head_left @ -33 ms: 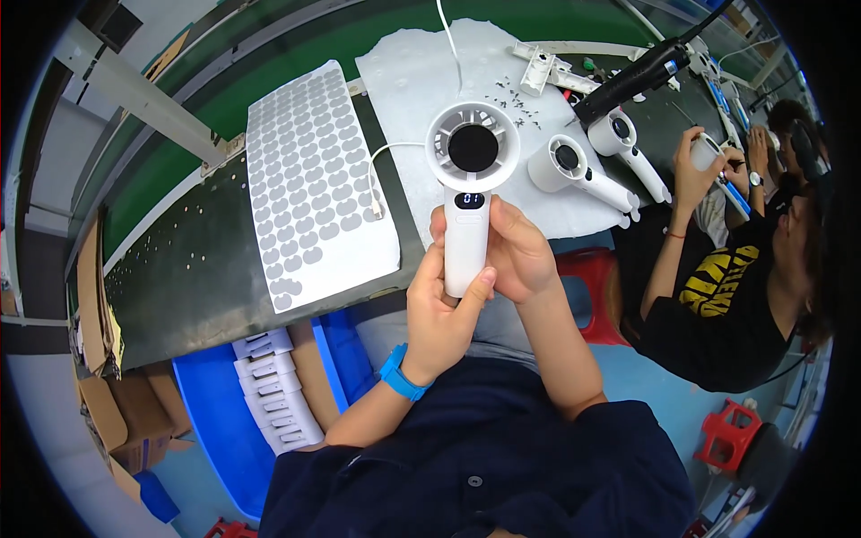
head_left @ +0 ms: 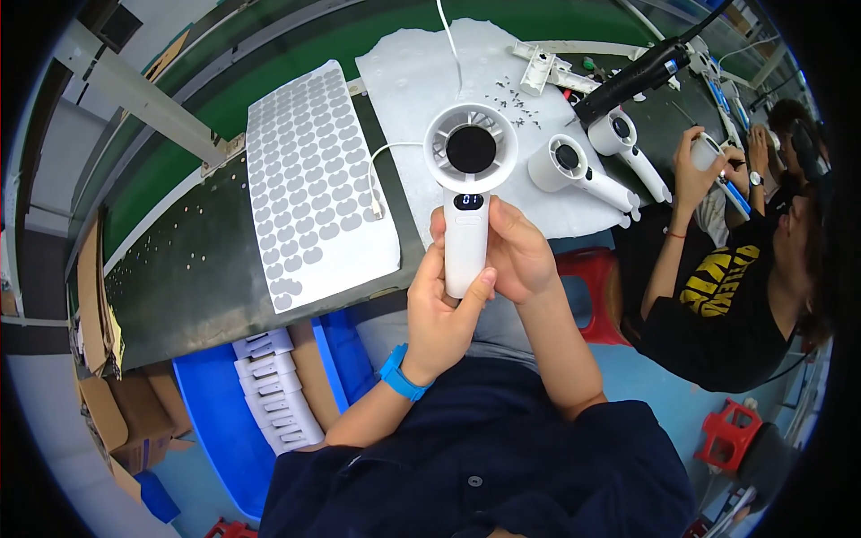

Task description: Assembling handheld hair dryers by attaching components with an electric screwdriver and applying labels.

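A white handheld fan (head_left: 467, 242) stands upright between my hands, its round head away from me and a small dark display lit on the handle. My left hand (head_left: 446, 309) wraps the lower handle, thumb across its base. From the right side, my right hand (head_left: 522, 251) grips the same handle. Behind the fan head lies a white sheet (head_left: 404, 72), with two more white fans (head_left: 558, 163) on its right part. A white cable (head_left: 372, 170) with a plug end lies left of the fan head, over a sheet of grey round stickers (head_left: 309, 170).
Small dark screws (head_left: 518, 103) are scattered beyond the fan. A black electric screwdriver (head_left: 632, 82) hangs above the right fans, near white plastic shells (head_left: 538, 70). Blue bins (head_left: 211, 394) with white parts (head_left: 276, 390) stand below the bench. A co-worker (head_left: 717, 278) sits at right, beside a red stool (head_left: 592, 296).
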Action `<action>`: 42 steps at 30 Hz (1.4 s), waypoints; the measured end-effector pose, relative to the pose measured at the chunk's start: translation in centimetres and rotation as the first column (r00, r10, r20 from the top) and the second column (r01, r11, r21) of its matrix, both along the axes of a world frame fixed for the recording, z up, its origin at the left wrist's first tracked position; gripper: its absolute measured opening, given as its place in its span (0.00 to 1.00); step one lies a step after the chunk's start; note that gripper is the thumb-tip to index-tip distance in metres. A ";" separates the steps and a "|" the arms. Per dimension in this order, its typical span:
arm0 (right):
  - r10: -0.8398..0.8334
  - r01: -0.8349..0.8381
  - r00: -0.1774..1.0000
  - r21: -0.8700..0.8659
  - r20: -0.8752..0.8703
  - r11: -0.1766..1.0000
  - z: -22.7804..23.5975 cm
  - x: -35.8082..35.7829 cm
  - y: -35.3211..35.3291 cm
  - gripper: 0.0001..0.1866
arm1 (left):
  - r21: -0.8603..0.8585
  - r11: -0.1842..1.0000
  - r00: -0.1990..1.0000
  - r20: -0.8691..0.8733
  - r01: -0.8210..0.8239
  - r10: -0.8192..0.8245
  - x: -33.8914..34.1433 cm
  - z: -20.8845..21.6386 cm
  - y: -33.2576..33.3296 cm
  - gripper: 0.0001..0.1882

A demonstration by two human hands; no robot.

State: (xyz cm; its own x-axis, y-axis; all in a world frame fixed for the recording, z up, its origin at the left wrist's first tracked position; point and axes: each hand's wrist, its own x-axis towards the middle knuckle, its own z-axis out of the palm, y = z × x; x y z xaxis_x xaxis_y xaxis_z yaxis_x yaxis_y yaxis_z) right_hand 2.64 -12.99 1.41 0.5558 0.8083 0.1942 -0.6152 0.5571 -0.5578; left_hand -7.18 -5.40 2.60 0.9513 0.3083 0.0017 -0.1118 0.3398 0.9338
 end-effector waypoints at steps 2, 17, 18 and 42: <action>0.018 -0.018 1.000 -0.013 0.017 1.000 0.0 0.0 -0.2 0.25 | 0.010 1.000 1.000 -0.009 0.004 -0.003 -0.1 -0.1 0.0 0.22; 0.003 0.004 0.995 0.072 -0.101 0.997 -1.9 -0.8 0.6 0.25 | 0.072 0.997 1.000 -0.022 0.016 -0.014 -0.8 -0.2 -0.1 0.22; 0.039 -0.026 0.995 0.139 -0.091 0.990 -2.1 -0.7 0.4 0.23 | 0.086 0.996 1.000 -0.016 0.018 -0.016 -0.9 -0.2 -0.3 0.23; -0.826 0.702 -0.255 0.684 0.502 0.199 13.0 -4.8 -7.6 0.25 | 0.334 0.937 0.994 -0.026 0.105 -0.102 -2.5 -1.7 3.1 0.09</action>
